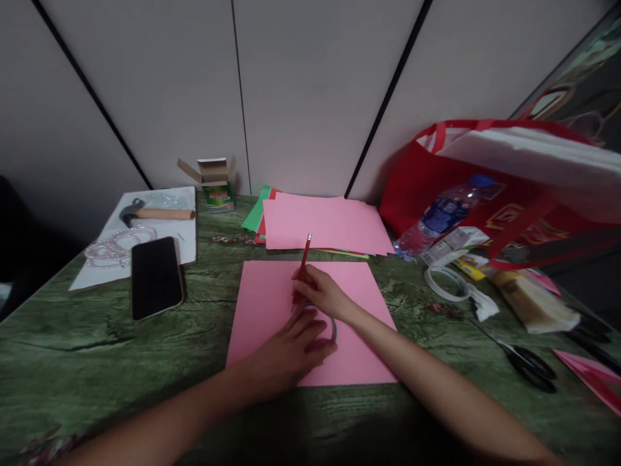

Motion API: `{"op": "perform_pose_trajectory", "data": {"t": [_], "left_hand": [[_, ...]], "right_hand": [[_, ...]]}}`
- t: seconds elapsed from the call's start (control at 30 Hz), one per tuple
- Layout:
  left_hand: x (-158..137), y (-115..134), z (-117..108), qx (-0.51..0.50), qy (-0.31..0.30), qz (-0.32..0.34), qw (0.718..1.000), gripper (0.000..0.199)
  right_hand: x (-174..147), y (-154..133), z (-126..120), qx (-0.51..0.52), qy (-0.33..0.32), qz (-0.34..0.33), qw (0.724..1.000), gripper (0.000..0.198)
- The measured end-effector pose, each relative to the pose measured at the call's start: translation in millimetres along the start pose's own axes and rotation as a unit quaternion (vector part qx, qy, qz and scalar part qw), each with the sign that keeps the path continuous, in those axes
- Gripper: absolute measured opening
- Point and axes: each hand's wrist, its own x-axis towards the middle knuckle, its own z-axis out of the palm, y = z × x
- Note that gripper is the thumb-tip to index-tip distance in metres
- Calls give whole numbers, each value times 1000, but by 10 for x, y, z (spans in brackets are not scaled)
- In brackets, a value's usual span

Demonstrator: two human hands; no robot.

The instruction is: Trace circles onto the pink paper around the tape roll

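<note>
A sheet of pink paper (359,362) lies flat on the table in front of me. My right hand (323,292) is closed on a red pencil (305,257), whose eraser end points up and whose tip is down near the left fingertips. My left hand (291,349) rests on the sheet with its fingers spread over a round, ring-shaped thing (334,329). Only a thin grey arc of that ring shows; the left hand and the right hand's wrist hide the rest, so I cannot tell its kind.
Behind the sheet is a stack of coloured paper (325,223). Leftward lie a phone (156,278), a hammer (165,213), a bead string (114,249) and an opened box (218,194). Rightward are a red bag (412,175), a bottle (439,217), a tape roll (446,283) and scissors (528,369).
</note>
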Motion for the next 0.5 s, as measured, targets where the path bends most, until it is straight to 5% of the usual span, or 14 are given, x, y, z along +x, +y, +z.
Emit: {"op": "perform_pose_trajectory", "data": {"t": [0.33,0.5], "left_hand": [[-12,-9,8,10,20,26,999,32],[-4,-7,16,2,25,12,1000,30]], "right_hand": [[63,34,-125,36,55,8,998,32],[30,47,-65,3,32,-9,999,24]]}}
